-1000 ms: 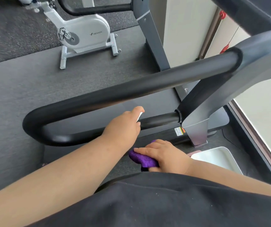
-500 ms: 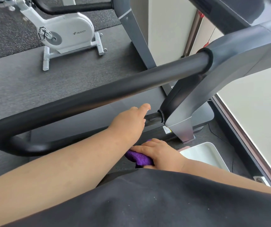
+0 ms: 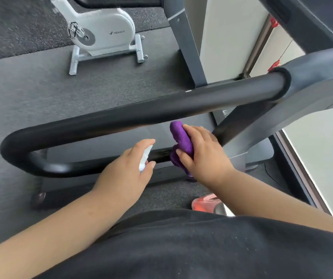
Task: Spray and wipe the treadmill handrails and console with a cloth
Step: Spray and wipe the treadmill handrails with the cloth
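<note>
A black looped treadmill handrail (image 3: 121,117) crosses the view, its upper bar above a lower bar (image 3: 75,166). My left hand (image 3: 127,170) grips a small white spray bottle (image 3: 144,158) just in front of the lower bar. My right hand (image 3: 202,152) holds a purple cloth (image 3: 179,135) against the lower bar, close to the grey upright (image 3: 262,121). The console is out of view.
A white exercise bike (image 3: 103,31) stands on the dark floor mat at the back. A grey post (image 3: 185,43) rises behind the rail. A window edge (image 3: 302,162) runs along the right. A pink-red object (image 3: 204,204) lies on the floor near my body.
My right hand has risen with the cloth from near my body up to the lower bar. My left hand has drawn back left along the bar with the bottle.
</note>
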Action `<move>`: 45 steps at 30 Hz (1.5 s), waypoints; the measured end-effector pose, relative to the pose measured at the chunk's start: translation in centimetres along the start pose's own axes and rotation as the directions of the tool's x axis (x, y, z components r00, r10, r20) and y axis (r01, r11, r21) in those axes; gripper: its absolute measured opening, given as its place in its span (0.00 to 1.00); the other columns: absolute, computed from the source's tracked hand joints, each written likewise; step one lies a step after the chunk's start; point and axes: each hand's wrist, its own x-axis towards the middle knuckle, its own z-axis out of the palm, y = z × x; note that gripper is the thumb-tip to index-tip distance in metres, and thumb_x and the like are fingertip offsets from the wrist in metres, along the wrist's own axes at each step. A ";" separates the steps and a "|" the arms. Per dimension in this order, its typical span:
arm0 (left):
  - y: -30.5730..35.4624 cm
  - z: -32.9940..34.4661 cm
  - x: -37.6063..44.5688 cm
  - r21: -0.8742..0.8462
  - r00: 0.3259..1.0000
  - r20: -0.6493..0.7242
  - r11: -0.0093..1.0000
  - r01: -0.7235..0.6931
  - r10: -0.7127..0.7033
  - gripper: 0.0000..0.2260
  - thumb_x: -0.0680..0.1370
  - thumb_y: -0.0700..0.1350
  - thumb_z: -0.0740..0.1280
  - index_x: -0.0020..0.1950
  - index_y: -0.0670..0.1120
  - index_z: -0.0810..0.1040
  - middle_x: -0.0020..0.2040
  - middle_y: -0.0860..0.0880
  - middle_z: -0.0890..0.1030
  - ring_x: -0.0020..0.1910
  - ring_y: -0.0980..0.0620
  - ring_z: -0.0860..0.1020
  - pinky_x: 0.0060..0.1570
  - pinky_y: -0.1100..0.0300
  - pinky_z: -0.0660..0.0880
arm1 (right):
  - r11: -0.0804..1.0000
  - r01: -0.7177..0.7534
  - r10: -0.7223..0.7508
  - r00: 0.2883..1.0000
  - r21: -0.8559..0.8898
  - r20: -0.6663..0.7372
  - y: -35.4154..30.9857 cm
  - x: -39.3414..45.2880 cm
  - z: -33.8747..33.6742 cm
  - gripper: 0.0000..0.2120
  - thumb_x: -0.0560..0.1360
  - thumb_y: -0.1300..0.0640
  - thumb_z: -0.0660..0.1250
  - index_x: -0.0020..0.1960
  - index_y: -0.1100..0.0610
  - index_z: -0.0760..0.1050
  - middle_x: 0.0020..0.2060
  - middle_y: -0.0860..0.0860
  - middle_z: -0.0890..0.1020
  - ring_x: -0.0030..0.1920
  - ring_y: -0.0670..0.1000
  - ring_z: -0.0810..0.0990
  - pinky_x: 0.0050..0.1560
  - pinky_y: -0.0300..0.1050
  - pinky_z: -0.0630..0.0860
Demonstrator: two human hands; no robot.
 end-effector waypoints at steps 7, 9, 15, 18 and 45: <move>-2.9 -1.0 -2.5 -0.079 0.999 0.001 0.996 0.037 -0.037 0.21 0.79 0.56 0.60 0.69 0.69 0.56 0.60 0.60 0.75 0.55 0.60 0.72 0.51 0.62 0.68 | 0.967 0.140 -0.126 0.989 -0.212 0.080 -1.4 0.8 3.4 0.29 0.76 0.36 0.56 0.69 0.53 0.71 0.62 0.50 0.78 0.62 0.57 0.75 0.66 0.56 0.67; -3.6 -1.1 -3.0 -0.084 0.998 0.000 0.995 0.059 -0.059 0.21 0.79 0.56 0.60 0.68 0.69 0.56 0.60 0.60 0.75 0.56 0.58 0.73 0.51 0.61 0.68 | 0.967 0.187 -0.172 0.981 -0.175 0.094 -3.0 1.2 4.0 0.28 0.77 0.38 0.56 0.70 0.54 0.71 0.63 0.49 0.79 0.63 0.56 0.76 0.66 0.55 0.68; -3.7 -0.9 -3.5 -0.104 0.998 0.021 0.993 0.059 -0.057 0.21 0.78 0.56 0.61 0.68 0.69 0.57 0.60 0.59 0.75 0.54 0.58 0.73 0.50 0.62 0.68 | 0.951 0.251 -0.213 0.956 -0.183 0.203 -3.9 1.9 4.3 0.28 0.76 0.36 0.55 0.70 0.50 0.70 0.62 0.48 0.78 0.61 0.55 0.77 0.60 0.55 0.71; -3.8 -0.9 -3.3 -0.096 0.998 0.032 0.993 0.062 -0.059 0.21 0.79 0.56 0.61 0.67 0.70 0.56 0.57 0.60 0.75 0.50 0.59 0.73 0.48 0.62 0.68 | 0.957 0.190 -0.147 0.969 -0.221 0.199 0.1 1.6 2.7 0.31 0.76 0.31 0.52 0.70 0.49 0.70 0.59 0.50 0.79 0.55 0.60 0.79 0.57 0.56 0.72; -10.3 -2.9 -8.6 -0.187 0.967 -0.139 0.965 0.184 -0.212 0.23 0.77 0.55 0.63 0.66 0.70 0.57 0.54 0.58 0.77 0.52 0.62 0.73 0.53 0.64 0.69 | 0.810 0.463 -0.351 0.875 -0.361 0.335 -8.2 3.7 7.2 0.50 0.65 0.25 0.62 0.77 0.54 0.61 0.74 0.54 0.68 0.73 0.62 0.67 0.72 0.65 0.60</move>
